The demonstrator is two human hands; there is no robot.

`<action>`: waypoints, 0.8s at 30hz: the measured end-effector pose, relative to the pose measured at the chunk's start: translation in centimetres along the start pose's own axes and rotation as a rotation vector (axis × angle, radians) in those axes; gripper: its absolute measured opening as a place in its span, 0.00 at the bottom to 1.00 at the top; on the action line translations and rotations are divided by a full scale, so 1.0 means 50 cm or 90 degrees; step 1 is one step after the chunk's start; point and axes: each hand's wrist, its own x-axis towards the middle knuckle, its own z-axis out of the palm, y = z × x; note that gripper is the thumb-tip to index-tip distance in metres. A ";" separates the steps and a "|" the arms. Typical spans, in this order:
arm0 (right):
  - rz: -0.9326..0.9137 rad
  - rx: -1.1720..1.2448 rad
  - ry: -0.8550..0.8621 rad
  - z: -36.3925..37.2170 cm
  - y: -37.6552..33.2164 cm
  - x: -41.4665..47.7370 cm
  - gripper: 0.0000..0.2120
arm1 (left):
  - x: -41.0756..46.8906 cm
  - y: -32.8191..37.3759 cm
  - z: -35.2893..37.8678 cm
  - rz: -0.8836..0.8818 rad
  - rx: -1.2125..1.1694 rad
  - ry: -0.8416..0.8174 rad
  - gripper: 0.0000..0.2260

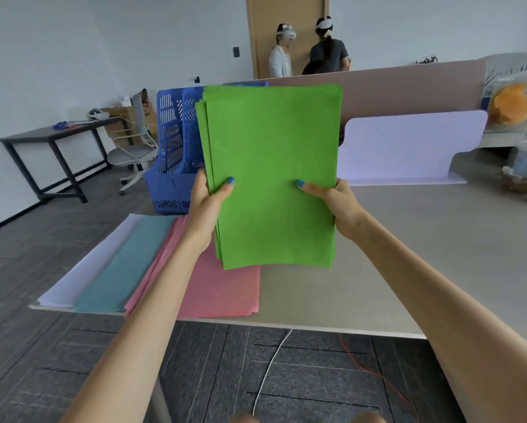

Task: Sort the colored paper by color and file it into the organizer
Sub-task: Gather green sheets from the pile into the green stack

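Note:
I hold a stack of green paper (pixel 271 166) upright above the table, in front of the blue plastic organizer (pixel 173 154). My left hand (pixel 208 206) grips the stack's left edge, thumb on the front. My right hand (pixel 332 203) grips its right edge the same way. The green sheets hide most of the organizer's slots. On the table's left end lie a pink paper stack (pixel 222 288), a teal stack (pixel 128 264) and a white stack (pixel 88 264), side by side and overlapping.
The beige table (pixel 408 254) stretches right. A white bookend-like divider (pixel 408 145) stands at its back against a tan partition (pixel 408 87). Bags and clutter (pixel 518 166) sit at far right. Two persons (pixel 308 50) stand by the door. A chair and side table are at left.

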 end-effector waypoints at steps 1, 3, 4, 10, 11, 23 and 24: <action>-0.006 -0.005 -0.008 -0.004 -0.001 -0.004 0.11 | -0.002 -0.002 0.002 0.012 -0.010 0.003 0.33; -0.009 -0.008 -0.025 -0.010 -0.002 -0.014 0.14 | -0.014 0.001 0.012 0.033 -0.021 0.011 0.26; -0.008 -0.009 -0.029 -0.011 -0.004 -0.018 0.14 | -0.018 0.006 0.019 0.044 -0.027 0.018 0.25; -0.022 0.006 -0.036 -0.001 -0.045 -0.030 0.12 | -0.023 0.066 0.025 0.118 -0.032 0.079 0.26; -0.019 -0.003 -0.053 0.000 -0.051 -0.032 0.14 | -0.025 0.076 0.026 0.125 -0.035 0.078 0.28; -0.100 -0.046 0.036 0.031 -0.035 -0.058 0.10 | -0.029 0.073 0.038 0.096 0.009 0.046 0.21; -0.090 -0.048 0.038 0.032 -0.026 -0.062 0.12 | -0.039 0.064 0.042 0.059 0.019 0.030 0.27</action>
